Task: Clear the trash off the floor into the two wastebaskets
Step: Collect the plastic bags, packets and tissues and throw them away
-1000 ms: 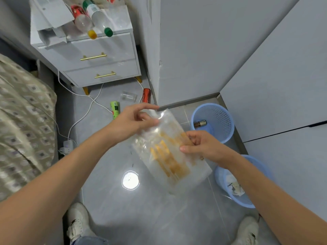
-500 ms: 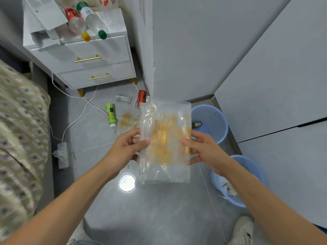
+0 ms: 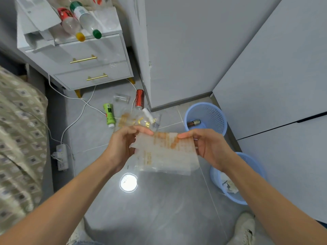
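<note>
Tilted flatter now, crinkly plastic bag [image 3: 166,152] between hands.

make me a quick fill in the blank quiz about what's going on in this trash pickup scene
1. Both hands, left hand and right hand, hold a clear plastic ____ with orange print.
2. The two wastebaskets, far wastebasket and near wastebasket, are light ____.
3. The red can lies on the ____.
4. The two bottles on the nightstand lie on their ____.

Missing words: bag; blue; floor; sides
</note>
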A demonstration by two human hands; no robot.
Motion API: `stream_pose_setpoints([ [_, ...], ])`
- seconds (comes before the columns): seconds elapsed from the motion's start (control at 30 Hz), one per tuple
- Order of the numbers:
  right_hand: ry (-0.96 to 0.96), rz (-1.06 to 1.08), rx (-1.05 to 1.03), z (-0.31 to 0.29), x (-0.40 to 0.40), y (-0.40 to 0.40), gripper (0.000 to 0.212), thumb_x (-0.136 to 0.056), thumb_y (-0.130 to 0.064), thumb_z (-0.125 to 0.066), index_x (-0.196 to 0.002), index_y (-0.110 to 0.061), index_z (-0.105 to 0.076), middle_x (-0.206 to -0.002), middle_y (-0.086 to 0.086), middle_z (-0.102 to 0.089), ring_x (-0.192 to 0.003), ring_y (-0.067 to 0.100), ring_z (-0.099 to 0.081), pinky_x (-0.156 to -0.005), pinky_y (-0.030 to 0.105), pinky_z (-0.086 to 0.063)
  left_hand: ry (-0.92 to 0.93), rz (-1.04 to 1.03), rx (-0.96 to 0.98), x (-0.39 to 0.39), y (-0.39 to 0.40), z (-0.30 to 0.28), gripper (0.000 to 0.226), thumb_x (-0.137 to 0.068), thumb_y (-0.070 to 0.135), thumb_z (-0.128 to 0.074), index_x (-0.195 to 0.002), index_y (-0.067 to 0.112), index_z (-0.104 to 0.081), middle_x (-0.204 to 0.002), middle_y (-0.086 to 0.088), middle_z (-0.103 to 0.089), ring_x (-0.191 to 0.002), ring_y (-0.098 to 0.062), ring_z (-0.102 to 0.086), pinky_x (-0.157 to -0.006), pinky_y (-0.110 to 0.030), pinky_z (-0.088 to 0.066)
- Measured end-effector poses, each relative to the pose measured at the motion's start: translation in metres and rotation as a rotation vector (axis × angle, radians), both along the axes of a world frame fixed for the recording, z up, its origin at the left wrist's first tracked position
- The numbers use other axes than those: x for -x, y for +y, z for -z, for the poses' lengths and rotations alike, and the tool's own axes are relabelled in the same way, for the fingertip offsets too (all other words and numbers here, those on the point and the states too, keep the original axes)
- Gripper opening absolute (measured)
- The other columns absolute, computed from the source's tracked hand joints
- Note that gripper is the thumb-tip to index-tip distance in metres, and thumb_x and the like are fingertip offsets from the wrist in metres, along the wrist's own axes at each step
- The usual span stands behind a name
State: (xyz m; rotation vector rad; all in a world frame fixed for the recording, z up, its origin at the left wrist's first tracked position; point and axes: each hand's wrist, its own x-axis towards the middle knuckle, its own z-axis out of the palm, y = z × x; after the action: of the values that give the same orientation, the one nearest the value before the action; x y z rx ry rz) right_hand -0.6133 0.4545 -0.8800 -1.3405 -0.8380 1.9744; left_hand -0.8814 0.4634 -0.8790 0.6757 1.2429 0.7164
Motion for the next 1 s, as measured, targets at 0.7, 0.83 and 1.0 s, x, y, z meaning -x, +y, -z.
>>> stream_pose_setpoints([
  [0.7, -0.63, 0.407, -0.125, 0.118, -0.153, -0.128, 0.025, -0.083, -0.003, -0.075, -0.089, -0.018, -0.057, -0.085, 0.003, -0.067, -0.073, 0.017, -0.062, -0.071, 0.035, -0.055, 0.32, 0.354, -0.288, -0.198, -0.063, 0.131, 0.028, -0.087, 0.0, -0.073, -0.08, 0.02, -0.055, -0.083, -0.001, -0.06, -0.067, -0.026, -0.053, -0.06, -0.036, -0.048],
  [0.83, -0.751, 0.42, -0.025, 0.159, -0.229, -0.162, 0.029, -0.08, -0.004, -0.075, -0.093, -0.028, -0.066, -0.107, -0.007, -0.067, -0.096, 0.014, -0.065, -0.085, 0.031, -0.055, 0.364, 0.519, -0.312, -0.287, -0.085, 0.177, 0.034, -0.077, 0.004, -0.082, -0.097, 0.026, -0.066, -0.109, 0.009, -0.061, -0.087, -0.018, -0.062, -0.072, -0.022, -0.053],
  [1.0, -0.993, 0.265, -0.071, 0.226, -0.288, -0.178, 0.047, -0.068, 0.002, -0.081, -0.094, -0.029, -0.058, -0.118, -0.003, -0.043, -0.093, -0.004, -0.055, -0.087, 0.008, -0.042, 0.476, 0.724, -0.423, -0.368, -0.098, 0.247, 0.05, -0.072, 0.007, -0.086, -0.11, 0.027, -0.06, -0.12, 0.007, -0.043, -0.093, -0.006, -0.057, -0.083, -0.029, -0.055],
])
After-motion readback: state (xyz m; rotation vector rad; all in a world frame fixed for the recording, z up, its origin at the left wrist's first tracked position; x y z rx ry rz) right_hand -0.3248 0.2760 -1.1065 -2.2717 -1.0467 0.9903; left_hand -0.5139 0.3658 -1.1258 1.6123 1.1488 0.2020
